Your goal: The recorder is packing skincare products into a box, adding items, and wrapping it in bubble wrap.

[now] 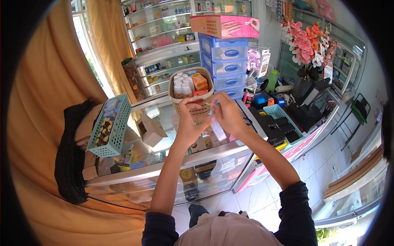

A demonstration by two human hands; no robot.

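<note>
Over the front of the glass counter (160, 117), both hands are raised close together. In my right hand (227, 113), the bent fingertips pinch the top of a small pale lilac container (218, 130) that hangs down below them. A thin white piece (208, 104) sticks out from these fingers. My left hand (189, 124) is beside it with its thumb reaching towards the container's top; whether it grips it is unclear. A small dark red oval thing (198, 101) shows by the left fingers. Behind the hands stands a beige woven basket (176, 103) holding white-capped bottles (181, 87) and orange boxes (199, 81).
At left on the counter are a teal basket (115, 146) and an open cardboard box (153, 135). A blue drawer unit (229, 64) bearing a pink box (234, 27) stands behind. To the right are another teal basket (297, 130), a dark monitor (317, 92) and artificial flowers (304, 46).
</note>
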